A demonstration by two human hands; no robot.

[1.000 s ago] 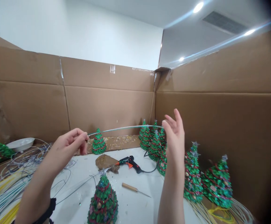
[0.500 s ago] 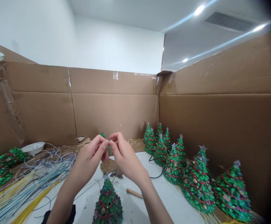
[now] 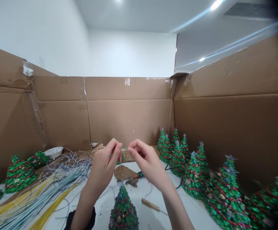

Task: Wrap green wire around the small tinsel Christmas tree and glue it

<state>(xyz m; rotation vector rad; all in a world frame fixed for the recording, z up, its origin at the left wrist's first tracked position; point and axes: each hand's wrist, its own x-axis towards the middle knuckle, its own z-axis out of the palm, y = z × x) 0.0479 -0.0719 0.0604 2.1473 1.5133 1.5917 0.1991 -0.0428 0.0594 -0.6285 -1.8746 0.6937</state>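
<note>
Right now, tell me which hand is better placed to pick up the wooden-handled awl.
Right. The right hand looks closer: the wooden-handled awl lies just beside that forearm, while the left hand sits farther off.

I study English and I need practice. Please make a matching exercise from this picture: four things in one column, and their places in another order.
Things:
1. white bowl
2. wooden-handled tool
3. yellow and white wires
4. nearest green tree

Places:
A. bottom middle, between the forearms
B. far left, behind loops of wire
C. lying on the white surface, lower right of centre
D. lower left, spread in long strands

Pairs: 1-B, 2-C, 3-D, 4-A
</note>
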